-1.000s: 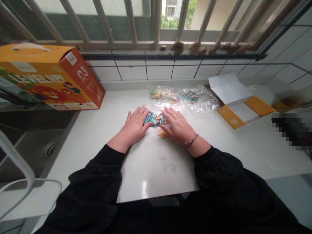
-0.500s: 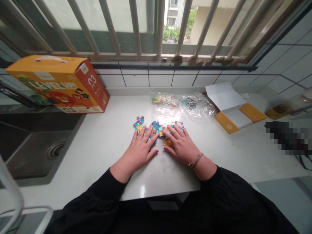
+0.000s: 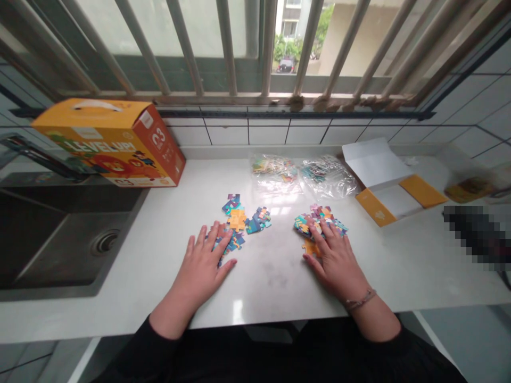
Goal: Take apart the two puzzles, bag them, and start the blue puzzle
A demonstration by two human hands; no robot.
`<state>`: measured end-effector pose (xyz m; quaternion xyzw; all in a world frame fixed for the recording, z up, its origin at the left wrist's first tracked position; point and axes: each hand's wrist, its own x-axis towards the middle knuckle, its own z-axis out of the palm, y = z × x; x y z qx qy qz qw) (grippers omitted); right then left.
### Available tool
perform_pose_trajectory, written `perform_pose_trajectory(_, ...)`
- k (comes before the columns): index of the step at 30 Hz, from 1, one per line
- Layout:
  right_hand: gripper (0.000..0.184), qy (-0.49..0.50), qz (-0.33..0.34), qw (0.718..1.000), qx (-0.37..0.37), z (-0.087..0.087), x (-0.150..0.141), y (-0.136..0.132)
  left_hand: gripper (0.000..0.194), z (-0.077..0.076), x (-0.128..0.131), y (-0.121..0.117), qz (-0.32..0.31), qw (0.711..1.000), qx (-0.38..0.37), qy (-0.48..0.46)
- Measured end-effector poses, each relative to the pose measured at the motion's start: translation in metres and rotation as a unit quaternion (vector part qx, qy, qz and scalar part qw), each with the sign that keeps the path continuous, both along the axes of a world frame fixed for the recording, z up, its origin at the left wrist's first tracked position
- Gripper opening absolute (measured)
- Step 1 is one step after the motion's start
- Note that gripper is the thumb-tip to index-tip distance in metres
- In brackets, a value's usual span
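Colourful jigsaw puzzle pieces lie on the white countertop [image 3: 271, 290] in two groups. My left hand [image 3: 203, 266] rests flat with fingers spread over the near edge of the left puzzle pieces [image 3: 237, 218], covering some of them. A small cluster of blue pieces [image 3: 258, 220] sits just to the right of that group. On the other side, my right hand [image 3: 333, 260] lies open, its fingertips on the right heap of puzzle pieces [image 3: 319, 213]. An orange piece [image 3: 310, 247] shows by its thumb and index finger. Neither hand grasps anything.
Two clear plastic bags of puzzle pieces [image 3: 275, 169] lie behind the groups. To their right stands an opened orange-and-white box [image 3: 377, 207]. A large orange carton [image 3: 112, 143] stands at the back left, beside the dark sink [image 3: 80, 255]. A barred window rises behind the counter.
My hands have moved apart, the left one leftward and the right one rightward. The single spread of pieces between them is now split into separate groups with bare counter between.
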<state>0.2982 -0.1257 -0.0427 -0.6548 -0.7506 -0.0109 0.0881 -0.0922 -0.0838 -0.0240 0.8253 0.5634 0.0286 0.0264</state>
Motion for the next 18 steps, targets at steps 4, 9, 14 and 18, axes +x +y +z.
perform_pose_trajectory(4,0.093,-0.015,-0.047,0.999,-0.005,-0.001,0.012,0.002,0.079,0.003,-0.011,0.014,0.097,0.995,-0.014,0.014)
perform_pose_trajectory(9,0.096,-0.035,-0.080,0.996,-0.018,0.003,0.011,0.008,0.088,0.006,-0.010,0.032,0.168,0.985,-0.020,0.022)
perform_pose_trajectory(14,0.085,-0.015,0.003,0.999,0.040,0.034,-0.020,0.020,0.082,0.011,-0.025,0.053,0.199,0.979,-0.040,0.014)
perform_pose_trajectory(18,0.053,0.038,0.134,0.990,0.032,0.061,-0.076,0.050,0.079,0.013,-0.049,0.073,0.231,0.971,-0.056,0.003)
